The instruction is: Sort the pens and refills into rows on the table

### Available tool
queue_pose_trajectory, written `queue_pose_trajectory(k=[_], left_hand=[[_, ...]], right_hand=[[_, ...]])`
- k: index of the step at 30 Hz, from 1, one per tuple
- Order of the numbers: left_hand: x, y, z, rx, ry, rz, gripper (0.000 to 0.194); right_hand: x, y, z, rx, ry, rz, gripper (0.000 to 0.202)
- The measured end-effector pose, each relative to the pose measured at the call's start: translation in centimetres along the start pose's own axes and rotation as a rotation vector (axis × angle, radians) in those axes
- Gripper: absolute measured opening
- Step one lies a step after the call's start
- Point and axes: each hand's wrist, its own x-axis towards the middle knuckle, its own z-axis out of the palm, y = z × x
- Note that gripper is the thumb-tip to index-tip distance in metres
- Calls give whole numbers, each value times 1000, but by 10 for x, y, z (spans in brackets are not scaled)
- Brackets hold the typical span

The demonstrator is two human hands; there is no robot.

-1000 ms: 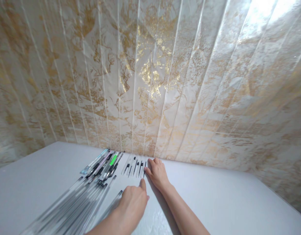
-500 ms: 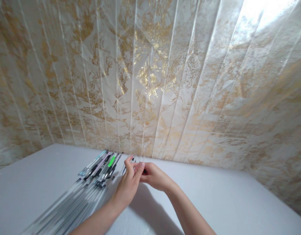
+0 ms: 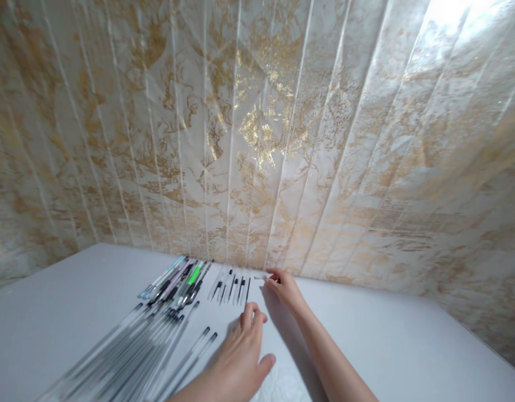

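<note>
My left hand [image 3: 244, 352] is over the white table, its thumb apart from its bent fingers and nothing visible in it. Further back, my right hand [image 3: 283, 286] pinches a small thin piece, partly hidden by the fingers, close to the tabletop. Between the pens and my right hand lies a row of small clear and black pen parts [image 3: 231, 287]. Several long clear refills with dark tips [image 3: 127, 346] fan out at the left, and two more [image 3: 192, 354] lie beside my left hand.
Assembled pens, one with a bright green label [image 3: 194, 274], lie side by side at the back left of the white table [image 3: 386, 335]. A pleated white and gold curtain [image 3: 257, 139] hangs behind the table's back edge.
My hands were together and are now apart. The left has come nearer and opened, while the right has moved right and back. The row of small parts is now uncovered.
</note>
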Motion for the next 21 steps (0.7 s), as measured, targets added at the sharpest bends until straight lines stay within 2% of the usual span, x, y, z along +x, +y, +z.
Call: queue_pose_trajectory(k=[7,10,15,21], left_hand=[[3,2,-8,60,-15,-93,47],[5,3,-10,85,-19,-116,47],[8,-4,-6,116,-3,-104,52],[10,-12,0,82,28,-71,49]], right_hand=[[-5,-1,17,-241,119,-92,38],[-7,-5,22,-332,144,-113,33],[-11,-13,23,-377,184,-135,19],[-14,-12,21,-419,194,-127,29]])
